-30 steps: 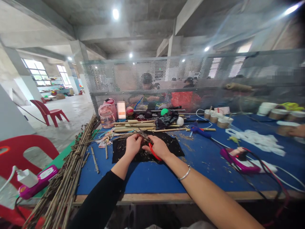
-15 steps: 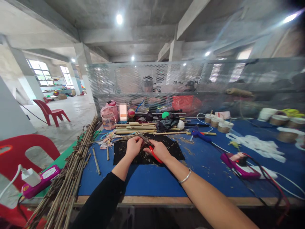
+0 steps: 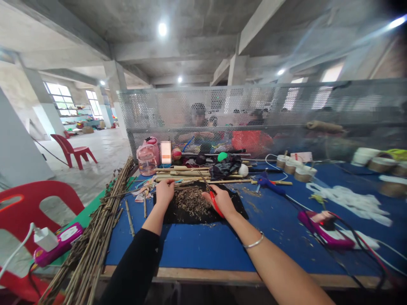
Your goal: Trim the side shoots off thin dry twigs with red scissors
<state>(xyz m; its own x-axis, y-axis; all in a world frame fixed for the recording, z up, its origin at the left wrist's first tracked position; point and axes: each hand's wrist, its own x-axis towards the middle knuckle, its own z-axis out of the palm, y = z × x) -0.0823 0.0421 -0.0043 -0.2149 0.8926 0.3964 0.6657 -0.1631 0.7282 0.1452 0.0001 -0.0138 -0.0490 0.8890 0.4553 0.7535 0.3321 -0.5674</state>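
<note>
My left hand (image 3: 164, 194) is at the left rear edge of a black cloth (image 3: 197, 219). Its fingers are closed on thin dry twigs (image 3: 187, 183) that lie across the back of the cloth; the exact grip is partly hidden. In my right hand (image 3: 222, 201) is a pair of scissors (image 3: 216, 204) with red handles, blades pointing up and away. A heap of short cut twig pieces (image 3: 190, 204) is spread over the cloth between both hands.
A bundle of long dry stalks (image 3: 92, 241) lies along the left side. Behind the cloth are bamboo sticks (image 3: 181, 173) and a pink bottle (image 3: 147, 159). Rightward sit a blue glue gun (image 3: 270, 184), a purple power strip (image 3: 327, 233) and white-rimmed cups (image 3: 305, 173). Mesh panel (image 3: 159, 110) behind.
My hands have moved apart: the left went left toward the twigs, the right slightly right with the scissors. The heap of cut pieces now shows between them.
</note>
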